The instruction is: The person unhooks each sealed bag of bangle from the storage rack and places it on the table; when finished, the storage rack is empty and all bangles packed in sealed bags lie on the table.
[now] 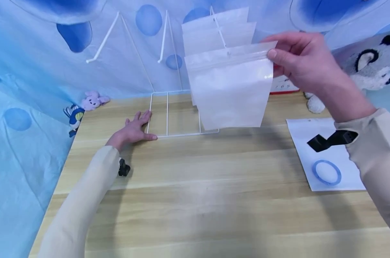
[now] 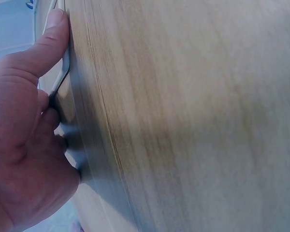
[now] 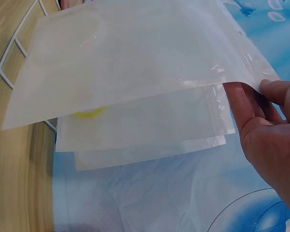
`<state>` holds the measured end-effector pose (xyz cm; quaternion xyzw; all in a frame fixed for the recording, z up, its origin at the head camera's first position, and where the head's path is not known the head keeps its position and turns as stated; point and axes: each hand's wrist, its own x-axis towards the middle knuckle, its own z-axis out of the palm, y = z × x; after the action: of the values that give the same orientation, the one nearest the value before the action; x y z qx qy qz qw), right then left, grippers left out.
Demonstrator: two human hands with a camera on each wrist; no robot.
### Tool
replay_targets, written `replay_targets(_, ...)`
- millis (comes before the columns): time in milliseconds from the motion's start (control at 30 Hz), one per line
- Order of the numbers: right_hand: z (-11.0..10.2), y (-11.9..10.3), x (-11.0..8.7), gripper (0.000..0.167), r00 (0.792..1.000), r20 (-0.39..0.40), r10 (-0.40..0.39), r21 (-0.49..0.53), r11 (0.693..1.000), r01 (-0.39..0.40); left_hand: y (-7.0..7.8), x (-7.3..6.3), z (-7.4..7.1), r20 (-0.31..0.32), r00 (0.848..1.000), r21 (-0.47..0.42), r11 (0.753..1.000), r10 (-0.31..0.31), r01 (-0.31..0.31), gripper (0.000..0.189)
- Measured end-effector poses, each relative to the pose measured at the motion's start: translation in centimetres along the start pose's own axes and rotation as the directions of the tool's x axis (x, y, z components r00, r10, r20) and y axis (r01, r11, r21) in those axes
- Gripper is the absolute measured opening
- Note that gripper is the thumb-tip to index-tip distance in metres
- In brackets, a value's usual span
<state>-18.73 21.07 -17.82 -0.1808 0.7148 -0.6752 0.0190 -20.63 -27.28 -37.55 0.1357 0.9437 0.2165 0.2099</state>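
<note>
My right hand (image 1: 306, 59) pinches the upper right corner of a white zip bag (image 1: 233, 95) between thumb and fingers. That bag hangs by its top strip at the tip of a prong (image 1: 218, 27) of a white wire rack (image 1: 188, 135). Behind it, more white bags (image 3: 150, 123) hang on the same prong, one showing a yellow patch in the right wrist view. My left hand (image 1: 133, 129) lies with fingers spread over the left end of the rack's base; in the left wrist view the thumb (image 2: 50, 38) rests along the wire.
Two other prongs (image 1: 106, 37) of the rack rise at the left. A white sheet with a blue ring (image 1: 326, 172) lies at the right. Plush toys (image 1: 93, 101) sit at the back left, a grey plush (image 1: 369, 66) at the back right. A red-edged calendar (image 1: 284, 86) stands partly behind the bags.
</note>
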Motion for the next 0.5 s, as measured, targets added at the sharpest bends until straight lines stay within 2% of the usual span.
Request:
replay_targets(100,-0.2,-0.4,-0.3,0.031,0.999,0.016,-0.036,0.083,0.996,0.035,0.2,0.2,-0.7,-0.017,1.000,0.009,1.000,0.007,-0.006,0.107)
replay_targets(167,-0.4,-0.5,-0.8,0.031,0.999,0.020,-0.031,0.088,0.996,0.029,0.3,0.2,-0.9,-0.011,1.000,0.019,1.000,0.007,-0.007,0.107)
replay_targets(300,-1.2,-0.4,-2.2,0.033,1.000,0.003,-0.004,0.035,0.999,0.004,0.5,0.0,-0.9,0.007,1.000,0.024,1.000,0.005,-0.005,0.107)
replay_targets(367,-1.8,-0.1,-2.9,0.033,1.000,-0.023,0.012,-0.010,1.000,-0.012,0.6,0.0,-0.7,0.008,1.000,0.021,1.000,0.004,-0.004,0.107)
replay_targets(500,-3.5,0.8,-4.5,0.030,0.995,-0.081,0.060,-0.031,0.998,-0.062,0.6,0.0,-0.3,0.015,1.000,0.012,1.000,-0.003,0.003,0.106)
